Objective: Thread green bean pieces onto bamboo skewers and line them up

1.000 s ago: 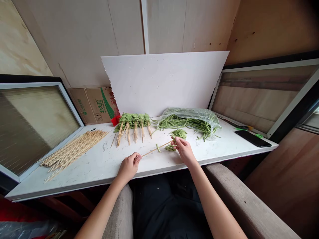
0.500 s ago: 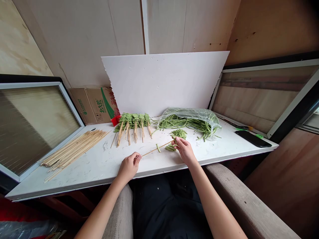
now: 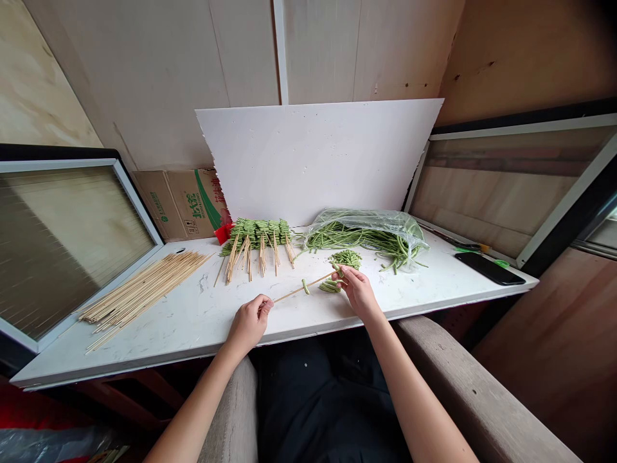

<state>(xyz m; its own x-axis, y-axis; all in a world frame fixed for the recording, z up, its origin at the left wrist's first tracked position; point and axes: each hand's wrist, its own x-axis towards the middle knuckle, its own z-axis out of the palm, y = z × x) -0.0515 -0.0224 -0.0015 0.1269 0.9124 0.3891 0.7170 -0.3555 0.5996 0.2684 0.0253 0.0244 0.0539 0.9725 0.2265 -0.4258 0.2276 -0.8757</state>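
Observation:
My left hand [image 3: 249, 320] is closed round the near end of a thin bamboo skewer [image 3: 291, 294]. One short green bean piece [image 3: 306, 287] is threaded crosswise on the skewer, partway along. At the skewer's far end, my right hand [image 3: 355, 289] pinches another bean piece [image 3: 337, 268] against the tip; whether the tip has pierced it I cannot tell. Just beyond and beneath the right fingers lie two small heaps of cut bean pieces, a farther heap [image 3: 348, 258] and a nearer heap [image 3: 330, 286].
Loaded bean skewers [image 3: 260, 233] are stacked at the back. Bare skewers [image 3: 149, 289] lie to the left. A clear plastic bag [image 3: 364, 223] of long beans stands back right, with a phone [image 3: 489, 269] farther right. A white board [image 3: 318, 161] and a cardboard box [image 3: 180, 202] stand behind.
Both hands and the skewer stay almost where they were. The right fingers have shifted very slightly at the bean piece by the tip.

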